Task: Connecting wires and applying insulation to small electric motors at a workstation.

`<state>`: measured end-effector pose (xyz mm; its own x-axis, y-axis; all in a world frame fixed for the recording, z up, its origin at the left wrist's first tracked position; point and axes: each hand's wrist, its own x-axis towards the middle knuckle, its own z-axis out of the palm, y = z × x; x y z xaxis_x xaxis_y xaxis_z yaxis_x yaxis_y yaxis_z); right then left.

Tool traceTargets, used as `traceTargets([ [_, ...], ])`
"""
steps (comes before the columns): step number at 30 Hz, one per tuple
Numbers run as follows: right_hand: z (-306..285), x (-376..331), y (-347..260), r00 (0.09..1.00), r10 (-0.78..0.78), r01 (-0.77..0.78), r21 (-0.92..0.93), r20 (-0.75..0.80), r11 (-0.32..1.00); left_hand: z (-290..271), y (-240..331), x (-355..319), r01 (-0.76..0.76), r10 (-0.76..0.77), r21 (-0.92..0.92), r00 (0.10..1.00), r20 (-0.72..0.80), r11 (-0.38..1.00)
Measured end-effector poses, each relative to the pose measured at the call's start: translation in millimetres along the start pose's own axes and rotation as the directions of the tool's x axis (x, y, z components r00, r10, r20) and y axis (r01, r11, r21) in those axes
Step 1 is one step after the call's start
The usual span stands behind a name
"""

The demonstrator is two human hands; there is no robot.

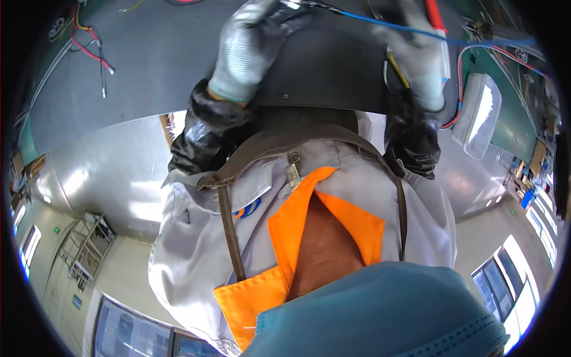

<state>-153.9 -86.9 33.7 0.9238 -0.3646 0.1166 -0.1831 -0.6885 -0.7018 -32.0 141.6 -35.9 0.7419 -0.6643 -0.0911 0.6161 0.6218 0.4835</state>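
Observation:
My left hand (245,56), in a pale knitted glove with dark fingertips, is closed near the top edge of the view. Its fingers pinch the dark end of a blue wire (380,24), where a small shiny piece shows. That wire runs rightward past my right hand (419,62). The right glove is smeared by motion, so its fingers and anything in them cannot be made out. Close beside it are a red rod-like piece (435,15) and a short yellow wire (397,69). Black shiny sleeves cover both forearms.
Beneath my hands lies a dark grey panel (148,77). Red, yellow and black wires (92,53) lie loose at its left. On the right, red wires (459,95) curve beside a clear-and-white elongated housing (480,116). A metal-framed rack (89,250) stands farther off at lower left.

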Motion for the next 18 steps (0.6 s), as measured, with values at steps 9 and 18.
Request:
traceTargets([
  [9, -37, 19, 128, 0.991, 0.046, -0.094, -0.416, -0.124, 0.904, -19, 2, -1, -0.311, 0.26, 0.559, 0.95, 0.171, 0.769],
  [18, 29, 144, -2, 0.881, -0.076, -0.185, 0.488, 0.466, 0.853, -32, 6, 9, -0.34, 0.191, 0.54, 0.93, 0.314, 0.77],
])
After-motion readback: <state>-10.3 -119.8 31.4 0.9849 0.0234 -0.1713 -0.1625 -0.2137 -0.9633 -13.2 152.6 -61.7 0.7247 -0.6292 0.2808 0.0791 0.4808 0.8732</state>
